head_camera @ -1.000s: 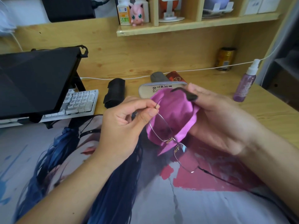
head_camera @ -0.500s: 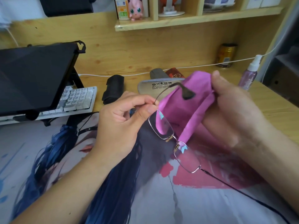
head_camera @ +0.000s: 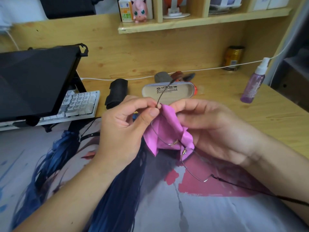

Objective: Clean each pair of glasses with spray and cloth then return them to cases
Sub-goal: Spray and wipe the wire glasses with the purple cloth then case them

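Thin wire-rimmed glasses hang above the printed desk mat, left hand pinching the temple hinge to steady them while right hand grips the crumpled magenta cloth, seemingly folded around one lens for wiping.

Soft, even daylight fills the scene, fairly bright and with no hard highlights. Shadows are faint: a diffuse one lies under the hands on the printed desk mat, and a darker band sits beneath the wooden shelf at the far side. The dark tilted screen on the left carries a dull, pale sheen. The wide-angle lens bends straight lines: the shelf and the bench edges bow outward toward the frame borders. The forearms near the bottom corners look stretched. The spray bottle on the right and the far temple tip of the glasses are smeared and soft, and fine detail looks slightly waxy throughout.
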